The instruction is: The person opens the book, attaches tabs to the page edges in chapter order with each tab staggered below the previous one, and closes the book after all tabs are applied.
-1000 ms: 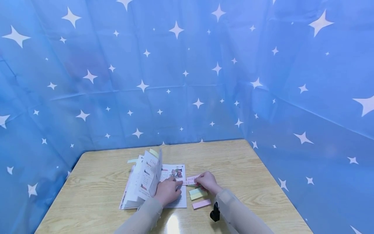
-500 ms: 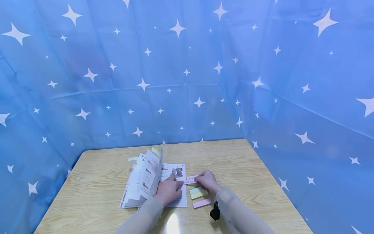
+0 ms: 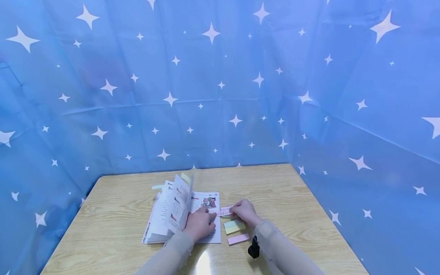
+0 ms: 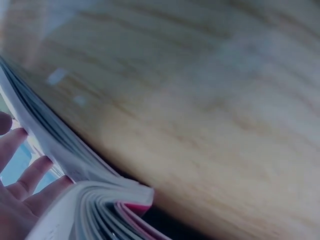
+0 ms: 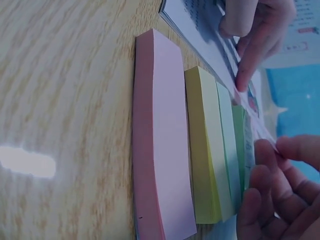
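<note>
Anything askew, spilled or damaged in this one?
I see nothing spilled or damaged. Slightly askew: some leaves of the open book stand up beside the left hand instead of lying flat, perhaps just springy paper.

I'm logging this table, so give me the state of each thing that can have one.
White-paged printed paper book: open, some pages standing up
Pink rectangular paper strip with writing: pinched by the right hand
Thick pink rectangular paper pad: lying flat
Pale yellow rectangular paper pad: lying flat
Pale green rectangular paper pad: lying flat
Left hand: resting on the book
</note>
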Motion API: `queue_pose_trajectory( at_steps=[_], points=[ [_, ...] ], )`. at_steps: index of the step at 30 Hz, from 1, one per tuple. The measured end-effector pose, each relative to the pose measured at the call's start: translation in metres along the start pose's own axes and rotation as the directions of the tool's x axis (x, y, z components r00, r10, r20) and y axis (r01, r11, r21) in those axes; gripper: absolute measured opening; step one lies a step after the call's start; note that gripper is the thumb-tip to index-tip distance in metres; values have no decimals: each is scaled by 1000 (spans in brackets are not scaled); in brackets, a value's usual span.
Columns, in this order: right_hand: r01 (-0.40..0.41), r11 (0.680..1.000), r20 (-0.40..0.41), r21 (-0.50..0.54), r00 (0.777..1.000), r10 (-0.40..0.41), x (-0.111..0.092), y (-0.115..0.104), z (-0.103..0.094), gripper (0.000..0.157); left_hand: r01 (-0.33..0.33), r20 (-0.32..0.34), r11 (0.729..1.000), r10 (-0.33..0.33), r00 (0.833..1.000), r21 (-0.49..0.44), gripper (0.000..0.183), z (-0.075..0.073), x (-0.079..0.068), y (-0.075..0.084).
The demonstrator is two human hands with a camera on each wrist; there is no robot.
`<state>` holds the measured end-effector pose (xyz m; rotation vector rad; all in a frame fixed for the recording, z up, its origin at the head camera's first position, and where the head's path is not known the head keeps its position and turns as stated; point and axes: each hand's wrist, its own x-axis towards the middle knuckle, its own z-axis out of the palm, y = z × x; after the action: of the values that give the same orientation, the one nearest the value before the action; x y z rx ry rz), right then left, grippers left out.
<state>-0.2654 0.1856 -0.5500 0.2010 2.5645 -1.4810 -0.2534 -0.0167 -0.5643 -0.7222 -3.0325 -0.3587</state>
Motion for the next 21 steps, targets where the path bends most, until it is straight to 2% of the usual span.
queue_pose_trajectory(
  at_steps=[9,12,14,16,17,19,21],
  points=[
    [9,1000,-57,-13,998,-9,-3,-6,-12,14,-14,59,999,12,998,39,43,2,2,5],
    [66,997,-43,-46,997,-68,-9,-8,-16,13,-9,57,997,5,998,78,38,3,2,6],
    [139,985,-30,-102,989,-143,-16,-9,-16,11,-14,44,995,10,999,96,36,3,1,6],
    [243,956,3,-162,969,-245,-26,-11,-13,9,-21,30,995,18,999,97,34,3,0,7],
    [297,932,30,-208,954,-298,-31,-12,-10,8,-24,25,995,22,999,92,33,2,0,7],
    [399,860,98,-318,916,-388,-44,-13,-3,10,-23,24,995,20,999,97,33,2,0,8],
    [491,761,188,-423,870,-456,-56,-13,7,16,-21,21,993,18,1000,116,33,2,0,8]
  ],
)
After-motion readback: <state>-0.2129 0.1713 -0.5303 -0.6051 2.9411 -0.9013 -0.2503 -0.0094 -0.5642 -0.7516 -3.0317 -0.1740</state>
